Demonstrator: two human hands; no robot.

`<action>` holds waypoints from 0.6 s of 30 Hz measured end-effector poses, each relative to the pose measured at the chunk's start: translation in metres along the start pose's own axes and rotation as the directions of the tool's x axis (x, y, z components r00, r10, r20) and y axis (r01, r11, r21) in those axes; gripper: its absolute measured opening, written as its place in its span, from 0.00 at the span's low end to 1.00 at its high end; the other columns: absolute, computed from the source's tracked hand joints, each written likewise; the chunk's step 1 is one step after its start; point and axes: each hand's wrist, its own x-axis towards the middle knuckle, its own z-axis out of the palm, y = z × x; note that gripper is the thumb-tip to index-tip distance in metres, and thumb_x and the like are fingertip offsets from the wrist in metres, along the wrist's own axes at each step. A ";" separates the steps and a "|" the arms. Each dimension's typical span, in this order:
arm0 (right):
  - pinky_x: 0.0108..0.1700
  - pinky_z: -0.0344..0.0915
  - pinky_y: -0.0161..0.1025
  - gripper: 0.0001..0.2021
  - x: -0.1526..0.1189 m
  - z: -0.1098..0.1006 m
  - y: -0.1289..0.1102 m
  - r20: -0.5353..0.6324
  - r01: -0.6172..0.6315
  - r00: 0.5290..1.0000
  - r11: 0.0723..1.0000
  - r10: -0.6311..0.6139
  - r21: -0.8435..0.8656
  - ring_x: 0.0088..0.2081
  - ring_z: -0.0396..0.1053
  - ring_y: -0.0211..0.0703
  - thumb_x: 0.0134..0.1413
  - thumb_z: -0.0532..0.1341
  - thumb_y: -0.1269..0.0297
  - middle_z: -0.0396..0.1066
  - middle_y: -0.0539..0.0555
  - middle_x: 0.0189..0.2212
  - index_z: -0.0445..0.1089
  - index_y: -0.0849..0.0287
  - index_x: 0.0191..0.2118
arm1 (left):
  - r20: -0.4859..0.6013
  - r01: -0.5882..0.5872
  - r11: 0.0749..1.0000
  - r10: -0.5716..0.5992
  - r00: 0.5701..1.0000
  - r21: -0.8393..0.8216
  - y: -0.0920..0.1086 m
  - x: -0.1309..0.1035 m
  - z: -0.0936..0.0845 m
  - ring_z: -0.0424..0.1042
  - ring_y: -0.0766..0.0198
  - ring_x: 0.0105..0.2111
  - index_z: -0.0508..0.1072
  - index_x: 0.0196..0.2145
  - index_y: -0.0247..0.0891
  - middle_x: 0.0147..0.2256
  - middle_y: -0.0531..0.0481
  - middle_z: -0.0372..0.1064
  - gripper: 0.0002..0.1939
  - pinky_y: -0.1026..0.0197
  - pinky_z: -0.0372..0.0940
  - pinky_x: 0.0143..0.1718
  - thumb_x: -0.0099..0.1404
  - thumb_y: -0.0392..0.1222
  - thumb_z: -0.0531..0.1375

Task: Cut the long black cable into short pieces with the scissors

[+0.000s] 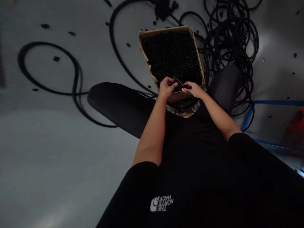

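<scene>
Over the near edge of an open cardboard box, both of my hands work close together. My left hand is closed in a pinch on a small black piece, mostly hidden by the fingers. In my right hand is a thin-bladed tool with orange on its handle, which looks like scissors. Its dark blade points up and left, toward the left fingertips. Many short black pieces fill the box. Between my legs, the box's near side faces me.
A tangle of black hose or cable lies right of the box. Another loop curves over the grey floor at left. Black scraps are scattered about. At right stand a blue frame and a red object.
</scene>
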 end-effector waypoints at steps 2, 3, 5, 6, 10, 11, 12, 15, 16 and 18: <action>0.45 0.65 0.40 0.26 0.000 0.000 0.001 0.003 0.028 1.000 1.000 -0.028 0.005 0.37 0.66 0.42 0.62 0.71 0.48 0.75 0.51 0.35 0.79 0.65 0.55 | -0.046 -0.005 1.000 0.005 0.999 0.005 -0.002 -0.001 0.003 0.78 0.57 0.44 0.68 0.38 0.43 0.42 0.45 0.78 0.24 0.55 0.75 0.51 0.58 0.55 0.76; 0.45 0.65 0.40 0.26 0.001 0.000 0.002 -0.002 0.042 0.999 0.999 -0.042 0.011 0.37 0.66 0.42 0.62 0.71 0.47 0.74 0.51 0.35 0.79 0.65 0.54 | -0.080 -0.010 1.000 0.011 0.997 0.011 -0.002 -0.001 0.003 0.78 0.56 0.45 0.69 0.39 0.43 0.43 0.44 0.78 0.23 0.55 0.75 0.52 0.58 0.54 0.76; 0.45 0.65 0.40 0.27 0.001 0.002 0.003 -0.017 0.037 0.999 0.999 -0.037 0.031 0.38 0.67 0.42 0.61 0.71 0.46 0.74 0.51 0.36 0.79 0.65 0.54 | -0.125 -0.015 1.000 0.018 0.992 0.027 -0.003 -0.002 0.004 0.78 0.55 0.44 0.69 0.39 0.43 0.43 0.44 0.79 0.22 0.54 0.75 0.51 0.59 0.54 0.76; 0.45 0.65 0.40 0.27 0.002 0.004 0.004 -0.020 0.021 1.000 0.999 -0.020 0.046 0.38 0.67 0.43 0.61 0.71 0.46 0.74 0.51 0.36 0.79 0.65 0.55 | -0.117 -0.017 0.999 0.021 0.993 0.032 -0.002 -0.003 0.004 0.78 0.55 0.43 0.69 0.38 0.43 0.42 0.44 0.79 0.22 0.54 0.75 0.50 0.60 0.54 0.76; 0.48 0.68 0.42 0.27 0.002 0.005 0.006 -0.022 0.015 1.000 0.997 -0.013 0.081 0.41 0.69 0.45 0.62 0.71 0.46 0.78 0.55 0.41 0.78 0.63 0.55 | 0.024 -0.055 0.998 0.054 0.998 0.014 -0.001 -0.006 -0.001 0.77 0.57 0.37 0.70 0.36 0.42 0.37 0.46 0.78 0.24 0.54 0.74 0.45 0.62 0.61 0.74; 0.50 0.68 0.43 0.28 0.002 0.005 0.006 -0.015 0.033 0.999 0.997 -0.032 0.076 0.42 0.70 0.46 0.61 0.71 0.44 0.78 0.56 0.43 0.79 0.64 0.55 | 0.046 -0.061 0.998 0.061 0.997 0.008 -0.001 -0.007 -0.003 0.76 0.57 0.36 0.70 0.36 0.42 0.36 0.46 0.77 0.25 0.55 0.74 0.43 0.62 0.63 0.74; 0.51 0.69 0.43 0.29 0.001 0.004 0.006 -0.011 0.050 0.999 0.996 -0.050 0.067 0.43 0.70 0.46 0.60 0.72 0.43 0.79 0.57 0.44 0.79 0.65 0.55 | 0.059 -0.063 0.998 0.063 0.996 0.002 -0.001 -0.007 -0.005 0.76 0.58 0.34 0.70 0.37 0.42 0.35 0.46 0.77 0.26 0.56 0.73 0.41 0.63 0.65 0.73; 0.52 0.68 0.44 0.33 -0.002 0.001 0.006 -0.002 0.069 0.998 0.997 -0.069 0.047 0.43 0.71 0.46 0.59 0.72 0.40 0.78 0.57 0.43 0.79 0.66 0.57 | 0.085 -0.061 0.998 0.063 0.994 -0.019 0.000 -0.009 -0.009 0.75 0.59 0.32 0.71 0.39 0.42 0.34 0.46 0.77 0.30 0.58 0.71 0.37 0.65 0.72 0.69; 0.52 0.68 0.44 0.34 -0.002 0.001 0.006 0.000 0.067 0.998 0.997 -0.067 0.048 0.43 0.71 0.46 0.59 0.72 0.39 0.78 0.57 0.43 0.78 0.66 0.57 | 0.101 -0.064 0.998 0.067 0.993 -0.030 0.001 -0.009 -0.009 0.74 0.60 0.31 0.71 0.39 0.41 0.34 0.46 0.77 0.31 0.58 0.70 0.36 0.65 0.75 0.68; 0.51 0.68 0.43 0.33 -0.002 0.002 0.006 0.006 0.071 0.997 0.996 -0.071 0.055 0.43 0.70 0.45 0.60 0.71 0.40 0.78 0.57 0.44 0.78 0.65 0.57 | 0.147 -0.072 0.996 0.078 0.986 -0.048 0.002 -0.010 -0.010 0.72 0.61 0.29 0.72 0.40 0.41 0.33 0.47 0.76 0.35 0.59 0.69 0.34 0.65 0.80 0.65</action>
